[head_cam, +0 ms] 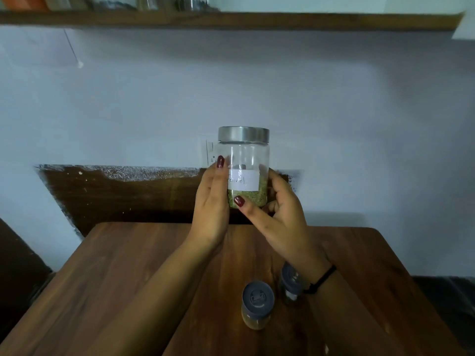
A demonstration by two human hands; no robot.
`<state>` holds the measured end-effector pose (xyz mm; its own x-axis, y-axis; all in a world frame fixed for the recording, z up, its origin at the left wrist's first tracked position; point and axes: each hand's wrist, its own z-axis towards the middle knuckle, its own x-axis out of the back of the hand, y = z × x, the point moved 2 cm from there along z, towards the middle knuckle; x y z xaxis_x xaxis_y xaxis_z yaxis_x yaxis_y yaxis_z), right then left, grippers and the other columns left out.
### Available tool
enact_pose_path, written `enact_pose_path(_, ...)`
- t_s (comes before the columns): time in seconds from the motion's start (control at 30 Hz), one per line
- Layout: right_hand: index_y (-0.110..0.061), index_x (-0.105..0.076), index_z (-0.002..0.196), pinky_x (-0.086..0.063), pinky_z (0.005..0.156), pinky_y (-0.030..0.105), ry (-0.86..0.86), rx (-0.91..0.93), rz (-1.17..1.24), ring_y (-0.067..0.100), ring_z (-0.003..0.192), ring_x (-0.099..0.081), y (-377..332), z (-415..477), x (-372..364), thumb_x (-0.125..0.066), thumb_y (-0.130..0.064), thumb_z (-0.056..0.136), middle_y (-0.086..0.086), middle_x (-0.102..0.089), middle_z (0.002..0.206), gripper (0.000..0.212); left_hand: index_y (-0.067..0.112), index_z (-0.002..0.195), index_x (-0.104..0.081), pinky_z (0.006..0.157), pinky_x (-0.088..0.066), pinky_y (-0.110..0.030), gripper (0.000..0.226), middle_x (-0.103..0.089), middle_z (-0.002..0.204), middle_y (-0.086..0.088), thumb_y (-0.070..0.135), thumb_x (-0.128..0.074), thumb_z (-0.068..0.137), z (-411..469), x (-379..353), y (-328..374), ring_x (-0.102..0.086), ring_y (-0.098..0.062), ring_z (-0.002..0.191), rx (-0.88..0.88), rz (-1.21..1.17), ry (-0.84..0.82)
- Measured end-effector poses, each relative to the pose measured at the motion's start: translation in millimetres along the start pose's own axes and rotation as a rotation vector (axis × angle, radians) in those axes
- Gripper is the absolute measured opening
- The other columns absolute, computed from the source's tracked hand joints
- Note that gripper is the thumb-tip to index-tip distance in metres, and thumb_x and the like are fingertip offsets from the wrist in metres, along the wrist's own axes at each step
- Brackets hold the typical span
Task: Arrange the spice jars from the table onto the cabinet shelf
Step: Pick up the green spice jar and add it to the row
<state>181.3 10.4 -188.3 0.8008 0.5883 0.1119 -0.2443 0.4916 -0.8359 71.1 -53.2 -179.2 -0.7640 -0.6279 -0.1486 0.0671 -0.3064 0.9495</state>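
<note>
Together, both hands gripped one jar upright in the air above the far edge of the table. The left hand wrapped its left side, thumb up the front. The right hand clasped its lower right, thumb across the front. The clear jar had a metal lid, a white handwritten label and greenish seeds in its lower part. On the table stood a grey-capped small jar and another small jar, half hidden by the right wrist. A wooden shelf ran overhead.
</note>
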Motion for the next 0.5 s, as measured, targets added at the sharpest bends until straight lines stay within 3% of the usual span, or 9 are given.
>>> enact_pose_path(0.13, -0.054, -0.058, 0.111, -0.055, 0.085, 0.021, 0.006, 0.04, 0.04, 0.008, 0.107, -0.067, -11.4, 19.3, 7.1, -0.078, -0.023, 0.081, -0.018, -0.068, 0.113, 0.047, 0.021, 0.126, -0.062, 0.101, -0.05, -0.055, 0.057, -0.068, 0.119, -0.007, 0.062, -0.043, 0.092, 17.3, -6.7, 12.7, -0.065, -0.023, 0.113, -0.043, -0.001, -0.076)
enact_pose_path(0.2, -0.051, -0.058, 0.11, -0.054, 0.083, 0.018, 0.019, 0.041, 0.063, 0.006, 0.106, -0.067, -17.3, 29.8, 9.8, -0.076, -0.024, 0.081, -0.02, -0.068, 0.112, 0.044, 0.021, 0.131, -0.057, 0.099, -0.054, -0.044, 0.051, -0.067, 0.121, -0.002, 0.057, -0.043, 0.099, 25.9, -11.0, 23.0, -0.065, -0.018, 0.114, -0.096, 0.02, -0.111)
enact_pose_path(0.33, -0.034, -0.059, 0.115, -0.055, 0.08, 0.02, 0.063, 0.065, 0.131, 0.011, 0.103, -0.068, -31.0, 52.2, 13.6, -0.072, -0.029, 0.08, -0.009, -0.07, 0.112, 0.037, 0.018, 0.143, -0.043, 0.097, -0.054, -0.029, 0.054, -0.062, 0.13, 0.002, 0.046, -0.052, 0.097, 44.1, -18.6, 42.5, -0.063, -0.01, 0.118, -0.206, 0.044, -0.156)
enact_pose_path(0.4, -0.035, -0.06, 0.115, -0.057, 0.082, 0.026, 0.088, 0.081, 0.119, 0.013, 0.104, -0.068, -35.6, 64.7, 16.2, -0.073, -0.027, 0.085, -0.009, -0.069, 0.112, 0.034, 0.019, 0.144, -0.041, 0.095, -0.055, -0.029, 0.061, -0.059, 0.133, 0.004, 0.046, -0.057, 0.091, 52.2, -19.5, 48.4, -0.062, -0.01, 0.119, -0.271, 0.089, -0.163)
enact_pose_path(0.5, -0.039, -0.057, 0.119, -0.058, 0.084, 0.032, 0.125, 0.099, 0.065, 0.012, 0.106, -0.065, -39.0, 83.7, 21.9, -0.072, -0.04, 0.082, -0.013, -0.066, 0.114, 0.04, 0.029, 0.143, -0.043, 0.098, -0.053, -0.026, 0.066, -0.053, 0.14, 0.012, 0.058, -0.056, 0.084, 59.5, -16.8, 51.0, -0.057, -0.006, 0.124, -0.372, 0.18, -0.119)
